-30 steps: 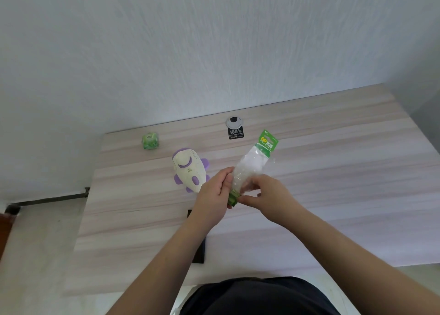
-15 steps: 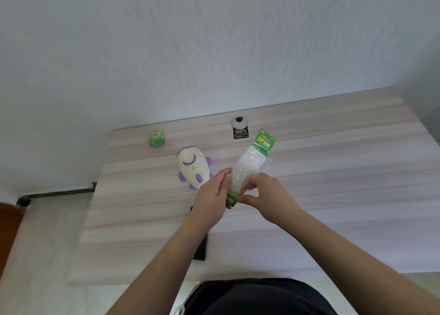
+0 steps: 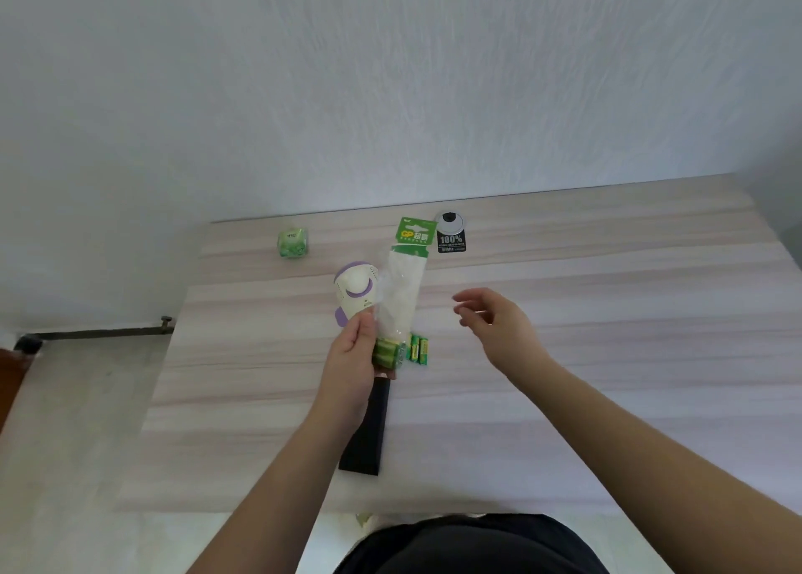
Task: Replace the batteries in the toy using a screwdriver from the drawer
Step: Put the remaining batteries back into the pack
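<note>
My left hand (image 3: 352,356) grips the lower end of a long clear battery pack (image 3: 401,295) with a green card header; green batteries show inside it near my fingers. Two loose green batteries (image 3: 419,348) lie on the table just right of the pack. My right hand (image 3: 494,324) hovers above the table to the right, fingers relaxed and holding nothing. The white and purple toy (image 3: 355,291) lies on the table behind my left hand, partly hidden by the pack.
A black flat object (image 3: 366,434) lies under my left wrist near the front edge. A green cube (image 3: 293,243) sits at the back left. A grey cable grommet with a black "100%" label (image 3: 450,237) is at the back of the wooden table (image 3: 607,334).
My right hand let go of the pack and moved right. Two batteries now lie on the table. The pack stands more upright in my left hand.
</note>
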